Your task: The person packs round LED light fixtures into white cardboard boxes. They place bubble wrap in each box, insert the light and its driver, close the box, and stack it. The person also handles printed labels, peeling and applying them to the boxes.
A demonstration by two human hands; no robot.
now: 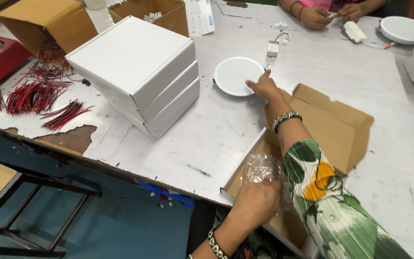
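A: Right hand [263,85] out, fingertips resting on the round white lamp [236,76], grip loose, nothing clasped.
B: Left hand [257,201] clenched on clear plastic bag [260,168] inside the open carton [341,127]. Could slide off the table [202,134] if nudged carelessly.

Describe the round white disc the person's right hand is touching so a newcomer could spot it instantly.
On the worn white table, look just right of the stack of three white boxes. The round white disc lies flat under the right hand, wired to a small white box, unlike the far disc beside another person's hands.
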